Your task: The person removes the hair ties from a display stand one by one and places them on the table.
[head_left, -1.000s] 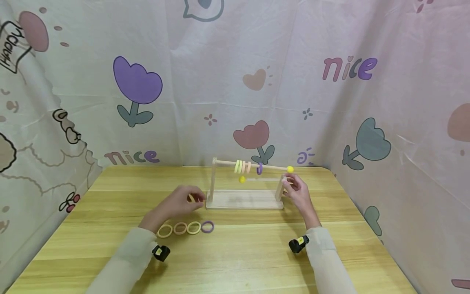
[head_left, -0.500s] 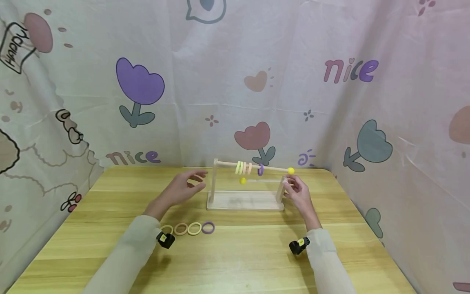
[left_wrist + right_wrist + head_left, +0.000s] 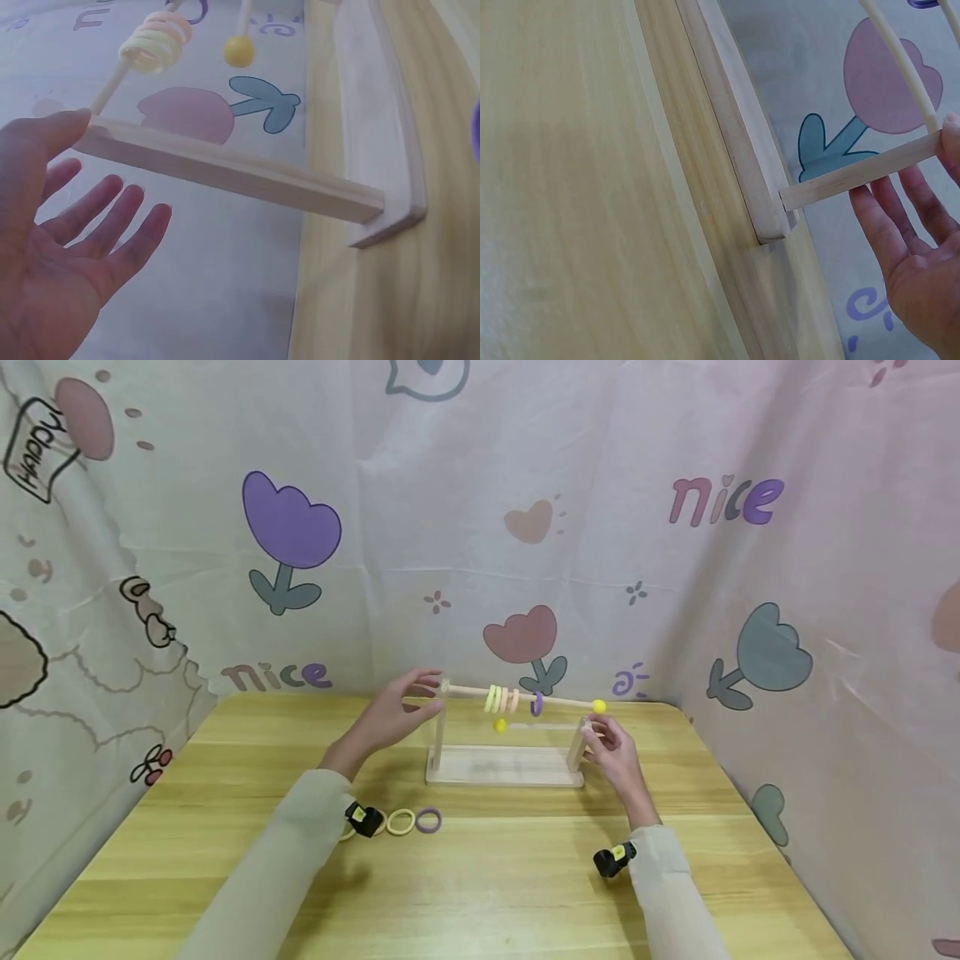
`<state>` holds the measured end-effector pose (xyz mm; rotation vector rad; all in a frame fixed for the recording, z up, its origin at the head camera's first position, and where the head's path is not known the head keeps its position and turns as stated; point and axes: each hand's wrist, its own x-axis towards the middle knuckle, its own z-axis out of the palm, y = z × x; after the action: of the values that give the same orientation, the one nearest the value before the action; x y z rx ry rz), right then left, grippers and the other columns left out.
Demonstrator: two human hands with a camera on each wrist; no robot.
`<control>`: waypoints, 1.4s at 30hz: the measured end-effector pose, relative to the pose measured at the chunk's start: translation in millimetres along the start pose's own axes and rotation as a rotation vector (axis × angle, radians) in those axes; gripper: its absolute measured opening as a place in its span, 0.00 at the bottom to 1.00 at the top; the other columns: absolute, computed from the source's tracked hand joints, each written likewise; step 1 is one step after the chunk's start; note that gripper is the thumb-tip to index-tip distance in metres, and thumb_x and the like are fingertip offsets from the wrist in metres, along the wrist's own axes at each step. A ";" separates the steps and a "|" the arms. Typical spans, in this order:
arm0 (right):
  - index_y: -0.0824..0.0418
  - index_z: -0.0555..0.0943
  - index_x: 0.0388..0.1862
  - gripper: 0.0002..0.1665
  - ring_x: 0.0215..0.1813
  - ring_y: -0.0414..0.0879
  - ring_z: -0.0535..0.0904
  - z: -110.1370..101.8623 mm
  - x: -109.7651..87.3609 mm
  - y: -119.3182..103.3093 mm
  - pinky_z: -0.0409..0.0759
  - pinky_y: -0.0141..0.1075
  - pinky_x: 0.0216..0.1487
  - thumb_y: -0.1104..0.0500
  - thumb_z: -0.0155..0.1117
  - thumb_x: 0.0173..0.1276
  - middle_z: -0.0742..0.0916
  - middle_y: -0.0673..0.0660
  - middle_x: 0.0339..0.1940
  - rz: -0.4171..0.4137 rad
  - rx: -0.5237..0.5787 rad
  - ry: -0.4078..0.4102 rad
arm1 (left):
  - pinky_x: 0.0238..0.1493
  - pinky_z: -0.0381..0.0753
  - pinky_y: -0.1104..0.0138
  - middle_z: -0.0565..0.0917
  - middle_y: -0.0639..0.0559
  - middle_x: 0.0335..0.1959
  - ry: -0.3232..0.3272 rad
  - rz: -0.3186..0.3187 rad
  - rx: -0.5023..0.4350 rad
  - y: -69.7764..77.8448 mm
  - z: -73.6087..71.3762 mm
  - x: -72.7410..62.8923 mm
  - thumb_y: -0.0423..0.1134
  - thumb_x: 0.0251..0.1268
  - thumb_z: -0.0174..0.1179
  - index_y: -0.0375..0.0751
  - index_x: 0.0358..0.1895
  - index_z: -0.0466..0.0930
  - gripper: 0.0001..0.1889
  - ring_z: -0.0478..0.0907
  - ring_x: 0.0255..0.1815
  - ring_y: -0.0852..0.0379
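Note:
A wooden stand with a flat base (image 3: 506, 766) and two posts sits on the table. From its tall left post (image 3: 232, 172) a rod runs right, carrying several pale green and peach rings (image 3: 495, 699), a purple ring (image 3: 537, 703) and a yellow end ball (image 3: 599, 707). A lower rod with another yellow ball (image 3: 500, 726) extends left from the shorter right post (image 3: 855, 172). My left hand (image 3: 390, 714) has its thumb at the top of the left post, other fingers spread and loose. My right hand (image 3: 615, 752) pinches the right post near its top.
In front of the stand, a yellow ring (image 3: 401, 835) and a purple ring (image 3: 429, 832) lie on the wooden table (image 3: 510, 885). More rings there are partly hidden behind the left wrist camera (image 3: 365, 819). A printed curtain (image 3: 420, 527) hangs behind the table.
My left hand has risen from beside the stand's base to the top of the left post, its fingers opening out. My right hand stays at the right post.

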<state>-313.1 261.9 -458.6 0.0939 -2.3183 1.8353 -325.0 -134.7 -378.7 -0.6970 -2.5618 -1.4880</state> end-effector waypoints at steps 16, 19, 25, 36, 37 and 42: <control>0.65 0.71 0.71 0.27 0.51 0.36 0.81 -1.8 -0.2 -0.5 0.88 0.36 0.51 0.53 0.58 0.80 0.80 0.63 0.59 -0.005 -0.005 0.002 | 0.62 0.81 0.43 0.83 0.42 0.60 0.017 0.041 -0.005 9.4 5.5 10.5 0.48 0.79 0.56 0.48 0.65 0.77 0.18 0.81 0.63 0.39; 0.67 0.71 0.70 0.27 0.49 0.35 0.81 -1.7 0.4 -0.1 0.88 0.34 0.48 0.54 0.59 0.80 0.81 0.57 0.54 -0.021 0.005 0.008 | 0.60 0.83 0.44 0.84 0.41 0.58 0.026 0.057 0.001 9.1 6.4 11.1 0.47 0.79 0.56 0.47 0.63 0.79 0.17 0.82 0.62 0.39; 0.68 0.73 0.68 0.25 0.47 0.36 0.81 -0.3 0.7 0.2 0.88 0.35 0.46 0.56 0.60 0.79 0.81 0.53 0.51 -0.034 0.021 0.019 | 0.59 0.83 0.45 0.85 0.42 0.57 0.031 0.046 -0.017 11.4 7.0 10.0 0.46 0.79 0.57 0.47 0.62 0.79 0.16 0.83 0.60 0.40; 0.66 0.73 0.69 0.24 0.49 0.40 0.81 1.0 -0.1 -1.0 0.88 0.35 0.47 0.57 0.59 0.80 0.80 0.55 0.52 -0.012 0.033 0.013 | 0.61 0.81 0.43 0.85 0.41 0.56 0.034 0.043 -0.057 10.7 9.2 10.0 0.46 0.79 0.57 0.47 0.62 0.78 0.15 0.84 0.59 0.40; 0.66 0.73 0.69 0.24 0.49 0.40 0.81 0.9 -0.1 -1.1 0.88 0.35 0.47 0.57 0.59 0.80 0.80 0.56 0.52 -0.011 0.033 0.012 | 0.60 0.81 0.44 0.85 0.41 0.56 0.036 0.042 -0.060 10.6 9.6 10.4 0.45 0.79 0.57 0.47 0.62 0.78 0.15 0.84 0.59 0.40; 0.66 0.73 0.69 0.24 0.49 0.40 0.81 0.1 0.5 -0.7 0.88 0.35 0.48 0.57 0.58 0.80 0.80 0.57 0.53 -0.007 0.028 0.010 | 0.59 0.83 0.46 0.84 0.40 0.57 0.048 0.063 -0.070 12.1 12.4 11.1 0.43 0.79 0.57 0.44 0.62 0.78 0.15 0.84 0.58 0.40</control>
<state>-313.5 261.7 -457.8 0.0968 -2.2828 1.8610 -327.8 -115.4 -372.1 -0.7344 -2.4403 -1.5615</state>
